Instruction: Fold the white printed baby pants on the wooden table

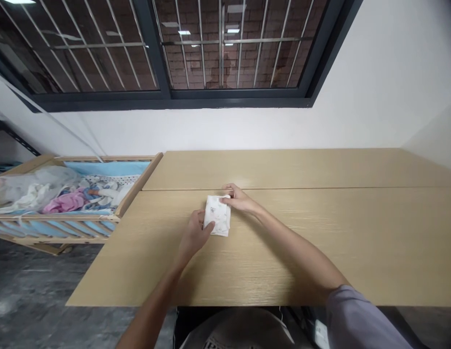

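Note:
A small white folded bundle (217, 216) with a faint print, looking like a folded diaper, is between my hands over the wooden table (301, 232). My left hand (196, 233) grips its left edge, thumb on the front and fingers partly hidden behind. At its top right corner, my right hand (237, 198) pinches it with the thumb in front. I cannot tell whether its lower edge rests on the tabletop.
Left of the table stands a wooden crib (140, 186) with blue lining, holding a pink cloth (67, 201), other fabrics and a clear plastic bag (36, 182). A white wall and a barred window (232, 53) rise behind the table. A seam runs along the tabletop.

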`<state>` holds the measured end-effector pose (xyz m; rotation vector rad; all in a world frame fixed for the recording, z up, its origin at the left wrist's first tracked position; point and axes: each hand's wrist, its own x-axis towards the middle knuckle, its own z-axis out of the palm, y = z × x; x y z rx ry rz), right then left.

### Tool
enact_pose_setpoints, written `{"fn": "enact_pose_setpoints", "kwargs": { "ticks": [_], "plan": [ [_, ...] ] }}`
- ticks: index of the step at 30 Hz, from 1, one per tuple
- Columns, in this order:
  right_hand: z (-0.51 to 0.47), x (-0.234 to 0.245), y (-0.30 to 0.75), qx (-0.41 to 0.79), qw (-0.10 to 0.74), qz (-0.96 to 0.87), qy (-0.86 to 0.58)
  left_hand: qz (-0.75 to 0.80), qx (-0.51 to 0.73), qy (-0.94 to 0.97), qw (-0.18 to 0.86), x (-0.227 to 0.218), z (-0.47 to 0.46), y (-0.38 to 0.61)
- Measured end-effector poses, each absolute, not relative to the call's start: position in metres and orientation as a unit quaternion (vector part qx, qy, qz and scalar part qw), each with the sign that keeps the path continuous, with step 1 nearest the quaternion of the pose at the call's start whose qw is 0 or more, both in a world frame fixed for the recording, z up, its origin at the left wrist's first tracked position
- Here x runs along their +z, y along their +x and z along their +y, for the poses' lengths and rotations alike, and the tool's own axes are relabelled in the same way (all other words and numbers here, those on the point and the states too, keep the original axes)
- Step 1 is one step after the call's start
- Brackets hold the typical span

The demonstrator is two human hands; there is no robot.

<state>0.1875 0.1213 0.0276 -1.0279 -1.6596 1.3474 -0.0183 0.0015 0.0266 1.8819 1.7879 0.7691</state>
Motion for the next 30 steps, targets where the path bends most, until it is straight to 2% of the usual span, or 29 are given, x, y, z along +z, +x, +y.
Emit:
{"fn": "enact_pose_setpoints", "kwargs": {
  "ticks": [3,7,11,14,17,20,23,26,30],
  "plan": [
    [0.132,0.011,0.183,0.519,0.330,-0.669,-0.418,0.680,0.243,0.662,0.199,0.014,0.001,-0.005],
    [0.142,-0.009,0.178,0.451,0.289,-0.718,-0.445,0.712,0.184,0.658,0.161,0.013,0.004,0.004],
    [0.136,0.002,0.181,0.405,0.285,-0.751,-0.437,0.720,0.158,0.668,0.098,0.027,-0.013,0.013],
    [0.114,0.025,0.184,0.302,0.278,-0.839,-0.357,0.687,0.169,0.706,0.014,0.025,-0.040,0.028],
    [0.084,0.042,0.180,0.225,0.221,-0.922,-0.225,0.640,0.172,0.747,-0.052,0.007,-0.061,0.046],
    [0.060,0.039,0.174,0.236,0.159,-0.951,-0.121,0.642,0.150,0.751,-0.030,-0.012,-0.069,0.058],
    [0.055,0.023,0.173,0.276,0.125,-0.949,-0.089,0.648,0.135,0.750,0.002,-0.019,-0.068,0.063],
    [0.064,0.010,0.176,0.313,0.125,-0.936,-0.101,0.648,0.134,0.750,0.006,-0.018,-0.067,0.063],
    [0.083,0.006,0.180,0.295,0.139,-0.937,-0.125,0.649,0.129,0.749,0.006,-0.012,-0.068,0.062]
  ]
}}
